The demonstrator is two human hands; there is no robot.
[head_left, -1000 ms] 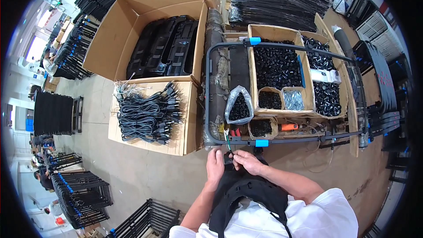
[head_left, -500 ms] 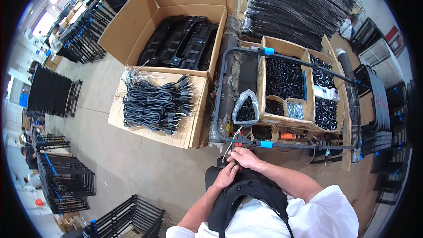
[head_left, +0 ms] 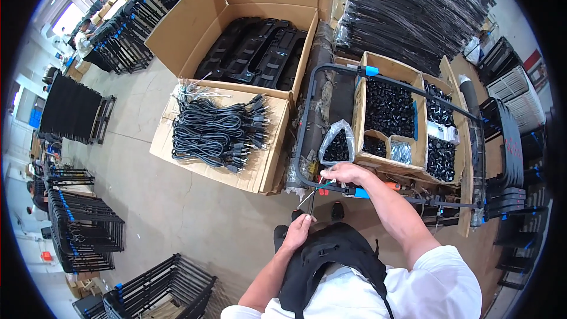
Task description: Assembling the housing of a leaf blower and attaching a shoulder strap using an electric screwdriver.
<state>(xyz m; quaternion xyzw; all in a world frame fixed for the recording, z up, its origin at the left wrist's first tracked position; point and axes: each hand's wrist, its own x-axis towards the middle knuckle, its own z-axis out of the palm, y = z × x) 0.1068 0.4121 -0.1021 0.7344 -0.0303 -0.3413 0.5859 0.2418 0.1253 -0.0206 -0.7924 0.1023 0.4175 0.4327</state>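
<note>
My left hand (head_left: 297, 233) is closed in front of my body, gripping a thin black cable (head_left: 312, 205). Green and white wires (head_left: 326, 184) fan out from the cable's upper end. Farther up, my right hand (head_left: 345, 173) has its fingertips pinched together just above those wires; what lies between them is too small to tell. Under its wrist passes the near bar of a black tube frame (head_left: 309, 103) with blue tape on it. Just beyond that hand, a clear plastic bag (head_left: 349, 136) holds small black parts.
Bundled black power cords (head_left: 215, 127) lie on a cardboard box at the left. Behind it, an open carton (head_left: 192, 29) holds black plastic panels. Wooden bins (head_left: 361, 103) of small black parts sit inside the tube frame. Stacked frames (head_left: 159, 286) stand lower left.
My hands have come apart. The right one has moved up and away from the left, over the frame's near bar, while the left has stayed low with the cable. The view has shifted slightly.
</note>
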